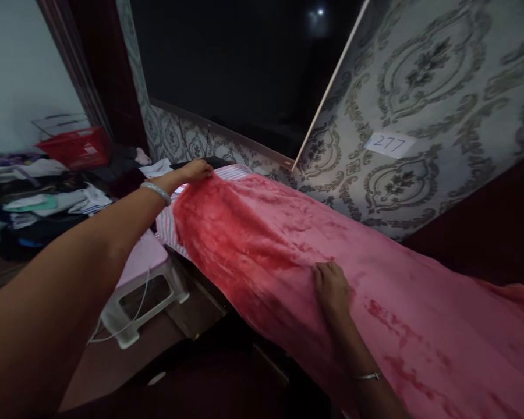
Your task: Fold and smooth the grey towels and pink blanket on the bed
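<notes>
A pink-red plush cloth (288, 244) lies spread over a long board with a striped cover (166, 227) showing at its far left end. My left hand (196, 170) reaches to the cloth's far end, fingers curled over its edge. My right hand (332, 288) rests on the middle of the cloth, fingers pressed down and bunching the fabric slightly. Both wrists wear bangles.
A patterned wall (419, 105) with a paper label reading 277 (388, 144) runs behind the board. A dark window (244, 64) is above. A white plastic stool (144, 291) stands at lower left. Piled clothes (39, 203) and a red basket (76, 148) are at far left.
</notes>
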`<action>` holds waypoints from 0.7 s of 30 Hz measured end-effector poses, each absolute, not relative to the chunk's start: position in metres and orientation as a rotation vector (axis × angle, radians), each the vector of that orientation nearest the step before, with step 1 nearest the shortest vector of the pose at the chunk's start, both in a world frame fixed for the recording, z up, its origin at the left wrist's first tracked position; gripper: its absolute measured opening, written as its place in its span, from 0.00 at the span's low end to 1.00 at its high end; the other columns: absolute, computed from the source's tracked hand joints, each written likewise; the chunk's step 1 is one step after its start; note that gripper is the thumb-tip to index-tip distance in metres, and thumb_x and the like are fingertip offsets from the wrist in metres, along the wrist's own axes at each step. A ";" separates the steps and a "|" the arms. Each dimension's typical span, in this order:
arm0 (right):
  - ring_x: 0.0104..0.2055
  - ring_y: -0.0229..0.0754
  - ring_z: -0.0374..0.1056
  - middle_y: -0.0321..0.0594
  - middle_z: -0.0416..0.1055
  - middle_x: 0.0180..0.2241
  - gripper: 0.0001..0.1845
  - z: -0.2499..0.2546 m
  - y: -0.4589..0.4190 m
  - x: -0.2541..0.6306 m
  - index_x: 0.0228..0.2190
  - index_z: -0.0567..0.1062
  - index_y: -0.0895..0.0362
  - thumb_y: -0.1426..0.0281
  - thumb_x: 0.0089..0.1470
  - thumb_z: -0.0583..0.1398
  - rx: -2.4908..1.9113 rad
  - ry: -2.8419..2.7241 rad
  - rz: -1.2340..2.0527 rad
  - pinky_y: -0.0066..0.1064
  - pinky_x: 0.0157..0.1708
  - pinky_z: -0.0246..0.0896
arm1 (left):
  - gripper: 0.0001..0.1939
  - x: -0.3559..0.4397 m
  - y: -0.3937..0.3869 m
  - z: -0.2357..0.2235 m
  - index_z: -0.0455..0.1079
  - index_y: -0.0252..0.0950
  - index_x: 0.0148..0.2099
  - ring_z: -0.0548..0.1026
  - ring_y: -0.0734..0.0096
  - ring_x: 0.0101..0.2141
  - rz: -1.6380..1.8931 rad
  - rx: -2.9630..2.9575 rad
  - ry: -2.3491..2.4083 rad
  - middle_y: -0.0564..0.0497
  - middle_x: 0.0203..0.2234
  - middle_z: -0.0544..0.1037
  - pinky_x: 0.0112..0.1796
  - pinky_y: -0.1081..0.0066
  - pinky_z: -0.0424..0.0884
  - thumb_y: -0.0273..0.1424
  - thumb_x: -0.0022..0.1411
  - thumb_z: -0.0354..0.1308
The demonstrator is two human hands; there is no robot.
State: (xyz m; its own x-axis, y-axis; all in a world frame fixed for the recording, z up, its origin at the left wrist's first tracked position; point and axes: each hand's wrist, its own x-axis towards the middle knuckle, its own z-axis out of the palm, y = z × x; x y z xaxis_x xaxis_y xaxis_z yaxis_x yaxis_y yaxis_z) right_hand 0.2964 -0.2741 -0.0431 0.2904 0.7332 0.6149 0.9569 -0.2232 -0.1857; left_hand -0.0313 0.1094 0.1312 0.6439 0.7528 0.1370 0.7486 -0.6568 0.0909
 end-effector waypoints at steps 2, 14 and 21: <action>0.37 0.48 0.65 0.46 0.73 0.33 0.19 -0.045 -0.272 0.294 0.30 0.73 0.53 0.64 0.67 0.47 -2.031 -1.386 -0.458 0.39 0.39 0.59 | 0.18 -0.033 0.102 0.136 0.74 0.26 0.53 0.71 0.74 0.41 0.294 2.812 1.299 0.46 0.47 0.82 0.48 0.74 0.66 0.27 0.69 0.48; 0.37 0.46 0.71 0.43 0.76 0.33 0.18 -0.008 -0.284 0.300 0.34 0.74 0.52 0.60 0.68 0.48 -1.700 -1.310 -0.451 0.39 0.41 0.67 | 0.22 -0.067 0.068 0.169 0.72 0.32 0.44 0.75 0.65 0.39 0.627 2.743 1.339 0.47 0.38 0.79 0.42 0.72 0.69 0.40 0.62 0.43; 0.36 0.45 0.72 0.42 0.76 0.32 0.18 0.007 -0.305 0.296 0.35 0.75 0.53 0.60 0.69 0.50 -1.647 -1.350 -0.432 0.35 0.39 0.68 | 0.17 -0.073 0.048 0.188 0.64 0.39 0.35 0.69 0.63 0.51 1.009 2.761 1.355 0.48 0.46 0.75 0.57 0.65 0.67 0.43 0.61 0.40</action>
State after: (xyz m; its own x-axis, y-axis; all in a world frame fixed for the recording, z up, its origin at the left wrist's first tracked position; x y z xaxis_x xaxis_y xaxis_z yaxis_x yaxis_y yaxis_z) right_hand 0.2963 -0.3050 0.0069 0.3331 0.5739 0.7481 0.9016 0.0383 -0.4308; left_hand -0.0728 0.0480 0.1881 0.4564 0.6829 0.5704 0.7421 -0.6459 0.1794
